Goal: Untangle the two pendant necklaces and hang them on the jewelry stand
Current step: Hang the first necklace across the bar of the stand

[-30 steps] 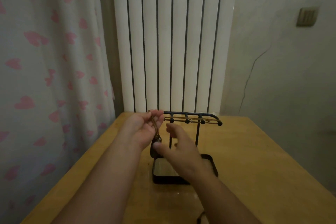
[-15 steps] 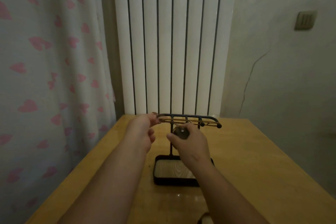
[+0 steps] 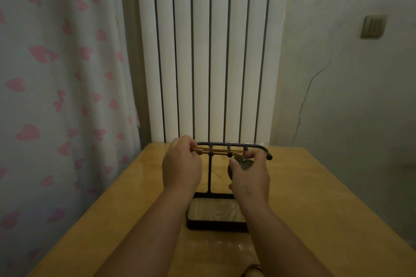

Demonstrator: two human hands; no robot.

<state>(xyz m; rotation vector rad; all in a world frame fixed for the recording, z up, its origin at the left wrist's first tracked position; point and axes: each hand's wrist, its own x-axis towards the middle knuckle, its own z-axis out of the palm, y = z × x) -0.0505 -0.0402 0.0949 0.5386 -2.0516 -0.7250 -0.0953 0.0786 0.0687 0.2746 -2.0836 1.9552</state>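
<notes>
The base tray (image 3: 213, 225) of the jewelry stand (image 3: 209, 177) sits on the counter (image 3: 304, 198), partly covered by forearms. The left hand (image 3: 182, 168) pinches the necklace cord (image 3: 220, 153) at the top bar's left end; the right hand (image 3: 251, 180) grips its pendant (image 3: 245, 164) near the right end.

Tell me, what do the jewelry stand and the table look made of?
Jewelry stand: thin black rods, matte, likely painted metal; its tray floor shows pale wood grain. Table: yellowish wood or veneer, glossy, with light reflections near the front.
</notes>
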